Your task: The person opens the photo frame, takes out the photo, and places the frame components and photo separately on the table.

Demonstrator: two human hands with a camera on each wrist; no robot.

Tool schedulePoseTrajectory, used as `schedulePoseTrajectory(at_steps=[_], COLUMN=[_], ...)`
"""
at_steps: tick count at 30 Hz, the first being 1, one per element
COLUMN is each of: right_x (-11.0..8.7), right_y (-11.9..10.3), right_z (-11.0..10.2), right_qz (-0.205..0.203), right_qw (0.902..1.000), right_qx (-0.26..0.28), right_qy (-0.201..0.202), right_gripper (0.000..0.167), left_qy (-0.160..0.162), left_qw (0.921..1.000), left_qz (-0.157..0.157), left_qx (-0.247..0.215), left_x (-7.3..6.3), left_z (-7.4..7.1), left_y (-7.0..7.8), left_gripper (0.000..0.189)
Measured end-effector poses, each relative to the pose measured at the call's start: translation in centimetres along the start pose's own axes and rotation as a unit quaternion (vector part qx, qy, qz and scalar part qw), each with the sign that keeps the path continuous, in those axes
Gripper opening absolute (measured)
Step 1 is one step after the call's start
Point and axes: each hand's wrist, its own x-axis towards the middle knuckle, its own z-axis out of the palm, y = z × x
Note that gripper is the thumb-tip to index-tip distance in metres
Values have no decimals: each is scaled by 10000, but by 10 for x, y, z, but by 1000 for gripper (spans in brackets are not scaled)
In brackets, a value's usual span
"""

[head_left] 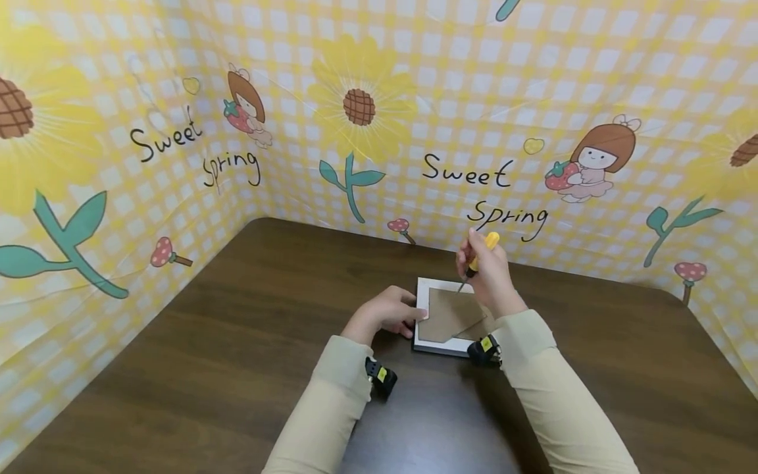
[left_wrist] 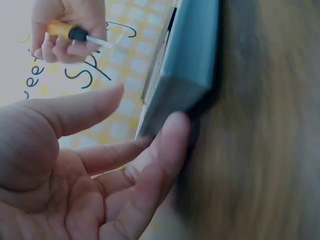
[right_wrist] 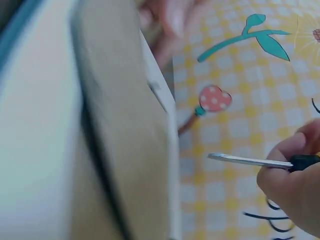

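A picture frame [head_left: 422,293] lies back up on the dark table, with a white border around a brown backing board [head_left: 450,313]. One corner of the board looks angled, beside a thin gap. My left hand [head_left: 392,311] is at the frame's left side, fingers loosely bent by its edge; the left wrist view shows the thumb apart from it. In my right hand [head_left: 488,266] I grip a screwdriver [head_left: 490,242] with a yellow and black handle. Its flat metal tip [right_wrist: 217,156] points down over the board's upper part; the right wrist view shows it apart from the board.
Brown wood-grain table [head_left: 225,342] surrounds the frame. A yellow checked cloth [head_left: 284,131] with flowers and lettering hangs along the table's back and left edges. A small black wrist camera [head_left: 381,378] sits on the left cuff, another [head_left: 482,350] on the right.
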Motion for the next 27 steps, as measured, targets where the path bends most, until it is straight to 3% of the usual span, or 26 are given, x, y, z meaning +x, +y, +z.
schedulePoseTrajectory(at_steps=[2, 5, 9, 13, 18, 23, 27], right_x=[2, 6, 11, 14, 13, 15, 15], right_y=[-10, -25, -42, -50, -51, -39, -26], right_z=[-3, -11, -26, -45, -73, -103, -121], right_qz=[-52, -155, -190, 102, 571, 1083, 1593], right_qw=[9981, 9869, 9557, 9252, 9037, 8909, 8736], right_qx=[-610, -1605, -2929, -3785, -4240, -4411, -4599], right_qy=[-15, 24, 198, 249, 172, 99, -59], right_gripper=[30, 26, 32, 42, 38, 37, 40], left_qy=[-52, -181, -344, -417, -308, -252, -312], left_qw=[10000, 9998, 9993, 9965, 9906, 9904, 9913], left_qz=[-27, -13, -101, -294, -422, -420, -385], left_qx=[23, 59, -123, -658, -1268, -1293, -1220], left_x=[-4, -11, -18, -20, -18, -18, -17], left_z=[-6, -15, -24, -26, -20, -14, -9], left_y=[-2, -3, -3, -7, -15, -17, -16], left_gripper=[44, 37, 38, 41, 39, 35, 33])
